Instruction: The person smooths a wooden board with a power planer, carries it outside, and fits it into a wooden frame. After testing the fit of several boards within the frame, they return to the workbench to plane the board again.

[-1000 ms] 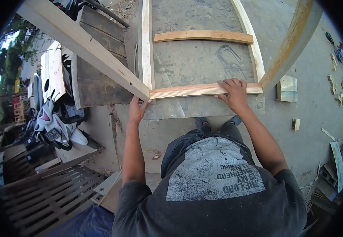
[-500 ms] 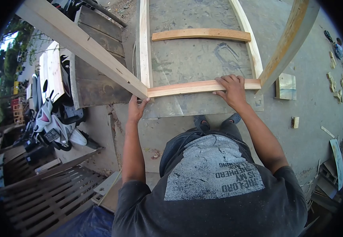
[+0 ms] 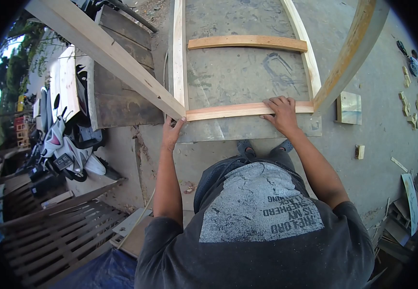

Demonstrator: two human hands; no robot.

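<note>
A pale wooden frame lies on a scuffed worktable (image 3: 247,132). Its near crosspiece (image 3: 233,111) runs between the left post (image 3: 122,62) and the right post (image 3: 346,58), which rise toward me. My left hand (image 3: 171,133) grips the foot of the left post at the near-left corner, thumb in front and fingertips partly hidden behind the wood. Around the crosspiece, right of its middle, my right hand (image 3: 283,115) is closed, fingers over the top and thumb on the near side. A second crosspiece (image 3: 247,42) spans the side rails farther off.
Left of the worktable stands a dark plank-topped table (image 3: 122,108), with a parked motorbike (image 3: 69,151) nearby. A square wood block (image 3: 348,108), a smaller block (image 3: 359,152) and several offcuts (image 3: 405,103) lie on the ground at right. Slatted wood (image 3: 59,241) is at lower left.
The foot of the left post and my left hand have shifted slightly right. The right post's foot sits slightly farther left. Both hands keep their hold.
</note>
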